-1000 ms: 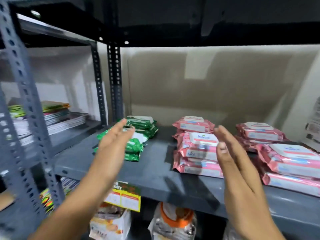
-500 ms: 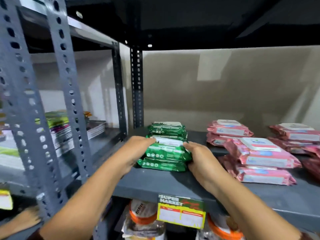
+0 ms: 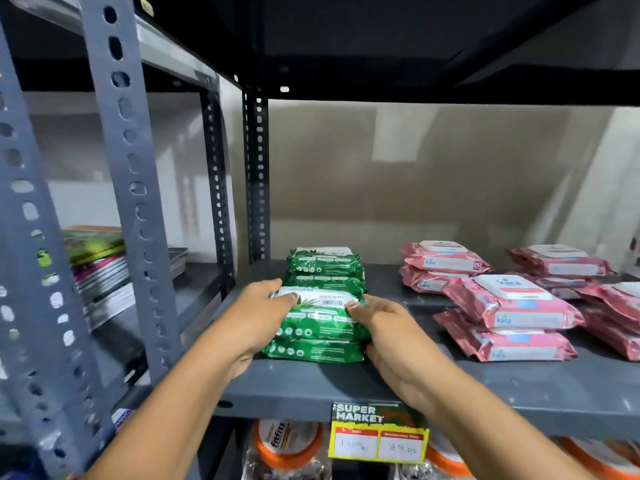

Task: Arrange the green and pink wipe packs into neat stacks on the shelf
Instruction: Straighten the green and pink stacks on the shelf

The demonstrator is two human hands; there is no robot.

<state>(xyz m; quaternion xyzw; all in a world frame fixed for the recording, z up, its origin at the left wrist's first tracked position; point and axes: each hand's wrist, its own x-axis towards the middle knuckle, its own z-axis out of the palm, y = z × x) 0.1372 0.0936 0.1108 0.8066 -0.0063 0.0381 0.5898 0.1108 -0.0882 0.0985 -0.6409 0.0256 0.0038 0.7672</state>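
Change: both hands, apart a second ago, now clasp the front green stack (image 3: 317, 327).
Left hand (image 3: 258, 318): holding its left side.
Right hand (image 3: 388, 323): holding its right side.
Pink packs (image 3: 509, 306): apparently untouched, right.

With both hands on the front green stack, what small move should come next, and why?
Probably press inward to square it up. The left hand and right hand flank the front green stack, whose top pack sits slightly askew over the lower one, while the rear green stack looks tidier.

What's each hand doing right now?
Left hand: closed on the front green wipe stack, left side.
Right hand: closed on the same stack, right side.
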